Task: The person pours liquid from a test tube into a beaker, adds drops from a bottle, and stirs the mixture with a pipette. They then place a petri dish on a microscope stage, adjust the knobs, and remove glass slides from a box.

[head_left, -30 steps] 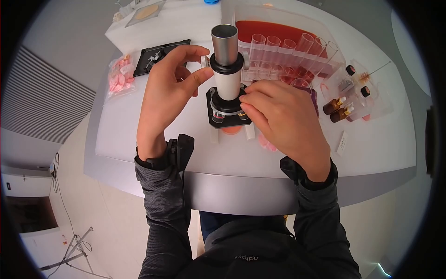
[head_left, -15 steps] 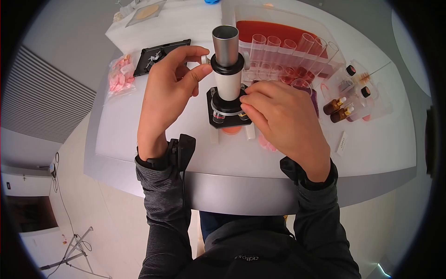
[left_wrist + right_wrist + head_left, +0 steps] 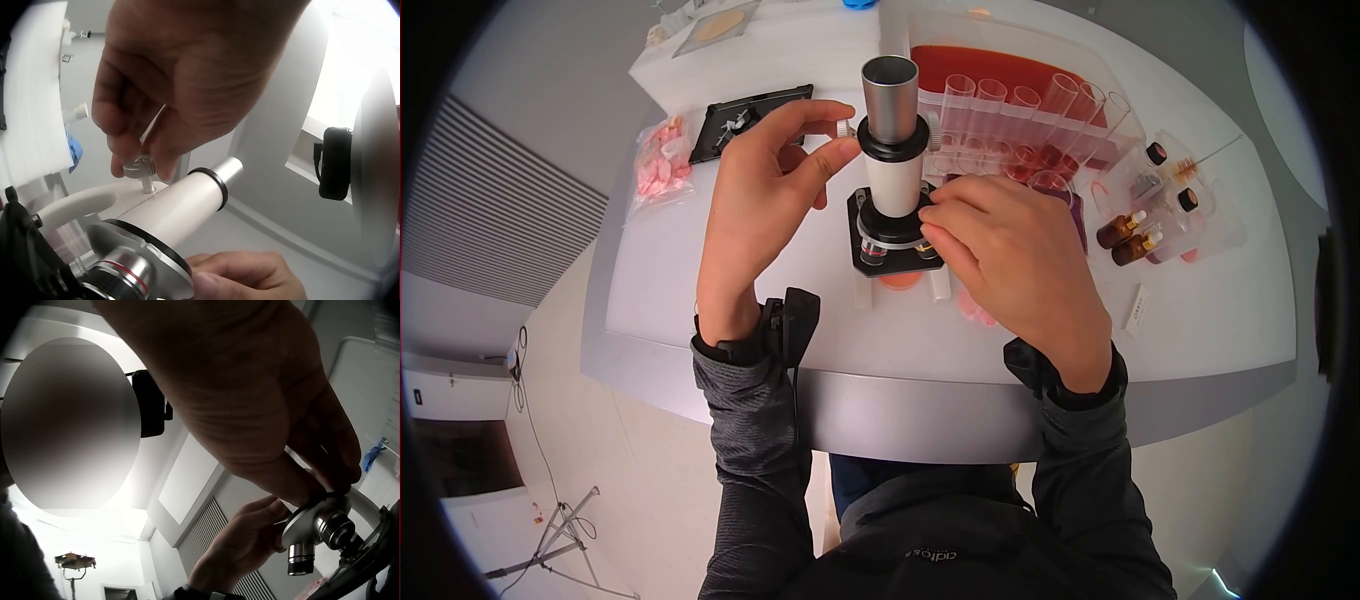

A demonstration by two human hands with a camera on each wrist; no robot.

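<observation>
A white and black microscope with a silver eyepiece tube stands upright before me. My left hand pinches the ridged focus knob on the microscope's left side between thumb and fingers. On the other side, my right hand grips the rim of the round nosepiece with thumb and fingertips. Objective lenses point down from the nosepiece toward the black stage. Beneath the stage's near edge shows an orange-pink disc.
Behind on the right is a rack of clear test tubes before a bin of red liquid. Brown dropper bottles stand farther right. At left lie a black tray, a bag of pink pieces and a white block.
The eyepiece end and left knob sit very slightly farther right in the head view. Both hands keep the same hold.
</observation>
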